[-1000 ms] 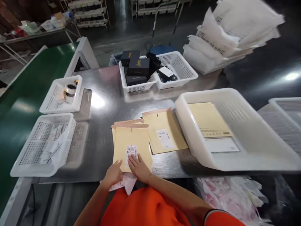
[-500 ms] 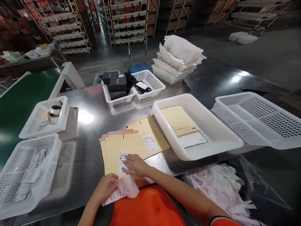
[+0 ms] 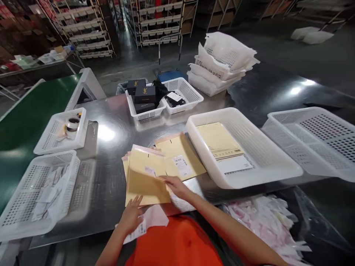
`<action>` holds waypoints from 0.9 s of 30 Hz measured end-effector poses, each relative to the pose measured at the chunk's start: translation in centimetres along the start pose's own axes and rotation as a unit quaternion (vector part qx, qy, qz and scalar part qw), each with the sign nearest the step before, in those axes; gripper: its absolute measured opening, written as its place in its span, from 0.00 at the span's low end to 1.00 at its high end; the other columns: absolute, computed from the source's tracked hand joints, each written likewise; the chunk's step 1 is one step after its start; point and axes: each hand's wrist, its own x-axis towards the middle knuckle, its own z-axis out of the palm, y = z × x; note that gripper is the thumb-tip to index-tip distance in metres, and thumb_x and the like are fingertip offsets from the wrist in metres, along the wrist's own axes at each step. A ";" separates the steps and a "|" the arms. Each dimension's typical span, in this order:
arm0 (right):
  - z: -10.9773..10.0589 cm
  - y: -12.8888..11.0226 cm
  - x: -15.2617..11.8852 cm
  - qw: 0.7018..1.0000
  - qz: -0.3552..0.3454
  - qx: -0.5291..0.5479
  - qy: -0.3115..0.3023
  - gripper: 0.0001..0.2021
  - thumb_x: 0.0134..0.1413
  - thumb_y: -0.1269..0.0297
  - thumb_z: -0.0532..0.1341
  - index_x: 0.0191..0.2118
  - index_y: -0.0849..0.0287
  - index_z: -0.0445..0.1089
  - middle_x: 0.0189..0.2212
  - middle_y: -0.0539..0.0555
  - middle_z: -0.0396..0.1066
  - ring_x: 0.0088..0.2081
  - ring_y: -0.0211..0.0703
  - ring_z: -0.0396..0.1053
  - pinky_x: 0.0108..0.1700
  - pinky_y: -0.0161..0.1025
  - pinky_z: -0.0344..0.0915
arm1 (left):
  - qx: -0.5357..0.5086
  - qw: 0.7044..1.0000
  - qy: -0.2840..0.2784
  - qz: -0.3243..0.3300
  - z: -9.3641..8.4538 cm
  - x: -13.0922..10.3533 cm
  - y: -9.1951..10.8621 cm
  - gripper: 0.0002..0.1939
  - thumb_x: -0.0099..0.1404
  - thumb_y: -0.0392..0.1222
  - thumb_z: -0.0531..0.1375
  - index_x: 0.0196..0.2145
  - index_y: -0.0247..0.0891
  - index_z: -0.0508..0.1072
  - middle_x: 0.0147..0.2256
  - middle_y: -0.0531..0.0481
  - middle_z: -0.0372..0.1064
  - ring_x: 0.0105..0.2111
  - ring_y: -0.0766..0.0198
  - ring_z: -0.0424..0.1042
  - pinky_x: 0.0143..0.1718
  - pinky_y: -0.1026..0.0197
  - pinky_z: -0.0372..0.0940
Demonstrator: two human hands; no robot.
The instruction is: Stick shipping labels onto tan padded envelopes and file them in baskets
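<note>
A yellow envelope on top of a small stack is bent upward at its near right corner, a white printed label partly showing on its upper face. My right hand is closed on that raised edge. My left hand rests its fingertips on the stack's near left part, while its thumb side holds a strip of printed labels with pale backing paper trailing toward my lap. Just right of the stack lies another labelled yellow envelope, partly under the white tray's edge.
The white tray holds more yellow envelopes. Another basket stands right of it. On the left are baskets with tape rolls and paper slips. Black boxes fill a far basket, near stacked baskets. Discarded paper lies below the table edge.
My right hand has gone from pressing the label to gripping the envelope's near right edge, which is now lifted. My left fingers have reached onto the stack. The view has shifted slightly.
</note>
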 end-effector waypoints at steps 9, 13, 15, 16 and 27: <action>-7.2 5.9 -4.5 0.942 0.118 -0.311 0.032 0.21 0.55 0.80 0.49 0.47 0.56 0.72 0.54 0.56 0.69 0.60 0.47 0.60 0.59 0.48 0.55 | -0.040 0.999 -0.019 -0.007 2.0 0.8 -2.1 0.05 0.51 0.33 0.59 0.21 0.36 0.75 0.67 0.46 0.42 0.67 0.48 0.41 0.62 0.50 0.50; -4.2 10.0 -5.6 0.915 0.235 -0.329 0.003 0.21 0.45 0.85 0.52 0.44 0.62 0.72 0.54 0.65 0.67 0.57 0.52 0.62 0.55 0.47 0.60 | -0.146 0.989 0.019 -0.020 0.1 0.2 -1.4 0.07 0.55 0.39 0.58 0.24 0.36 0.75 0.65 0.41 0.52 0.65 0.49 0.50 0.61 0.51 0.51; -3.0 10.1 -5.4 0.907 0.257 -0.332 0.026 0.21 0.44 0.84 0.54 0.46 0.65 0.70 0.57 0.71 0.61 0.59 0.60 0.58 0.56 0.55 0.58 | -0.250 0.965 0.076 -0.014 -1.5 -0.4 -0.5 0.13 0.60 0.46 0.55 0.29 0.35 0.76 0.60 0.38 0.61 0.59 0.50 0.61 0.57 0.53 0.58; -2.5 9.5 -5.1 0.906 0.259 -0.334 0.029 0.21 0.46 0.82 0.54 0.47 0.65 0.69 0.59 0.71 0.59 0.60 0.62 0.56 0.56 0.57 0.56 | -0.300 0.948 0.109 -0.017 -2.4 -0.7 0.1 0.16 0.61 0.50 0.54 0.32 0.35 0.76 0.55 0.37 0.68 0.54 0.50 0.67 0.52 0.54 0.62; 4.3 -6.5 1.2 0.981 -0.079 -0.118 0.129 0.12 0.55 0.58 0.61 0.44 0.56 0.70 0.48 0.59 0.68 0.54 0.56 0.59 0.59 0.59 0.50 | -0.598 0.757 0.259 -0.046 -5.3 -1.9 7.0 0.28 0.52 0.48 0.65 0.50 0.36 0.67 0.38 0.45 0.75 0.37 0.57 0.74 0.39 0.58 0.68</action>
